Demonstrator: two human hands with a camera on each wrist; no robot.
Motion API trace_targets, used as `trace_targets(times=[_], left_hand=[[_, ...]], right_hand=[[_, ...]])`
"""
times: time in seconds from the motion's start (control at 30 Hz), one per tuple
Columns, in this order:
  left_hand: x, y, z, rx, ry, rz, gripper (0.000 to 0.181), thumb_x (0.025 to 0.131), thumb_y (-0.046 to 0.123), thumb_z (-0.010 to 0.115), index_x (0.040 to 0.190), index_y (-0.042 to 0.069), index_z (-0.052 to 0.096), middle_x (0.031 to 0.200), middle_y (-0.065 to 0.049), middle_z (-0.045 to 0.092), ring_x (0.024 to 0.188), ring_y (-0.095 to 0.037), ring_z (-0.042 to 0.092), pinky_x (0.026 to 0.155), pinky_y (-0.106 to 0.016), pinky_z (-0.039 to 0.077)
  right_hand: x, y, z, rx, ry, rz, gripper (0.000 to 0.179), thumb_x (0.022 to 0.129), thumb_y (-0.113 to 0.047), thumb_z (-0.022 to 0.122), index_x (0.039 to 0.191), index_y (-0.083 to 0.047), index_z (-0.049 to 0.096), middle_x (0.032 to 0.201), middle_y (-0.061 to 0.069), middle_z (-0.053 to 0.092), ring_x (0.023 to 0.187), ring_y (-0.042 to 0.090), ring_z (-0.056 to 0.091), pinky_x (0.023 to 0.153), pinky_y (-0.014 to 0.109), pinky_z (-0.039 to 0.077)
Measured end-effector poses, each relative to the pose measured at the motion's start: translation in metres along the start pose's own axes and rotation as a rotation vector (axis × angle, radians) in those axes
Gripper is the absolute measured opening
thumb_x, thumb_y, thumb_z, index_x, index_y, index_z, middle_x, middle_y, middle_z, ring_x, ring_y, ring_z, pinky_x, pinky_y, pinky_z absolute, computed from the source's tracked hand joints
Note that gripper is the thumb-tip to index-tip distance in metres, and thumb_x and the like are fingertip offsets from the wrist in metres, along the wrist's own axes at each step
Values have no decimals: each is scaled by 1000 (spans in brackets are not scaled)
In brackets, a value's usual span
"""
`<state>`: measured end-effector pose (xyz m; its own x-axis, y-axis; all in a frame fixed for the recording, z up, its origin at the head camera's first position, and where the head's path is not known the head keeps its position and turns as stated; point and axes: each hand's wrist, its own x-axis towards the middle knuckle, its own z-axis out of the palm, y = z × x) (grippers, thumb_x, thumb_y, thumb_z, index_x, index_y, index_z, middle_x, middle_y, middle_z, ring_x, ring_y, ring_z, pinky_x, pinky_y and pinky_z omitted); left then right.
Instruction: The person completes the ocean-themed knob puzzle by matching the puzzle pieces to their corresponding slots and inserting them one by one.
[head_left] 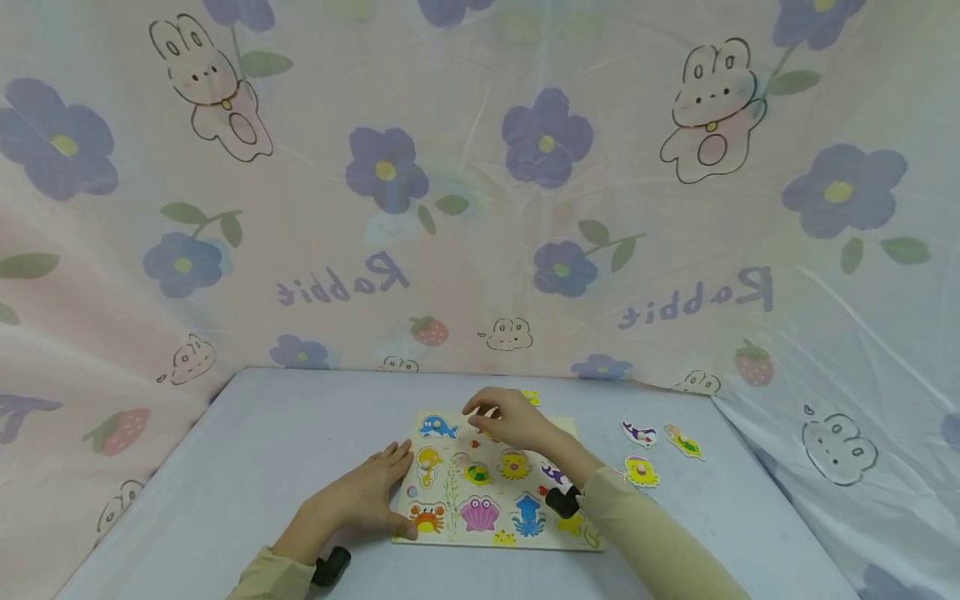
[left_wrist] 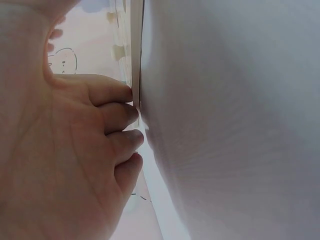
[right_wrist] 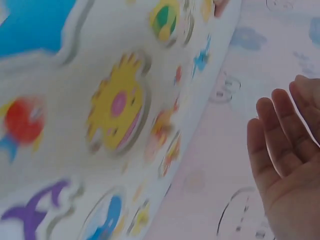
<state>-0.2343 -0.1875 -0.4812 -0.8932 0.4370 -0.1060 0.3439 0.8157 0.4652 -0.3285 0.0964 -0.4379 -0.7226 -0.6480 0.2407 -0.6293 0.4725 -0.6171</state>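
Cream-coloured, the puzzle board (head_left: 504, 490) lies on the white surface (head_left: 285, 450). The left hand (head_left: 363, 492) touches its left edge, fingers relaxed; the right hand (head_left: 513, 419), empty, hovers over its far part with loosely bent fingers. Right of it lie an octopus piece (head_left: 641, 472), a turtle piece (head_left: 685, 442) and a purple-and-white piece (head_left: 639, 434).
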Motion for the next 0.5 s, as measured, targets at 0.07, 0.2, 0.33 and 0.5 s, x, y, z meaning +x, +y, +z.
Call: trace_targets(times=[0.07,0.2,0.33,0.5], left_hand=[[1,-1,1,6,0,-2,124,66,64,90,155,-7,41,169,-20,26,156,-44,21,125,-62,23],[3,-4,3,13,1,-6,125,65,66,89,155,-6,41,170,-19,26,157,-43,21,125,-62,24],[5,-6,4,10,0,-4,126,65,67,89,156,-6,40,170,-18,26,157,-43,20,125,-62,23],[5,-6,5,0,-5,-1,125,66,67,88,156,-5,40,170,-18,25,157,-43,19,125,-63,23]], right_hand=[[-7,6,-7,3,26,10,16,103,-15,66,116,-11,75,115,6,73,98,13,68,85,28,59],[-24,16,-22,-4,89,29,17,102,-14,67,116,-9,74,115,6,74,98,16,68,84,31,60],[-45,29,-38,-17,149,75,18,101,-12,68,116,-6,74,116,6,74,99,19,69,84,32,60],[-74,51,-59,-65,221,139,16,101,-14,69,116,-9,75,115,5,74,99,20,69,84,32,61]])
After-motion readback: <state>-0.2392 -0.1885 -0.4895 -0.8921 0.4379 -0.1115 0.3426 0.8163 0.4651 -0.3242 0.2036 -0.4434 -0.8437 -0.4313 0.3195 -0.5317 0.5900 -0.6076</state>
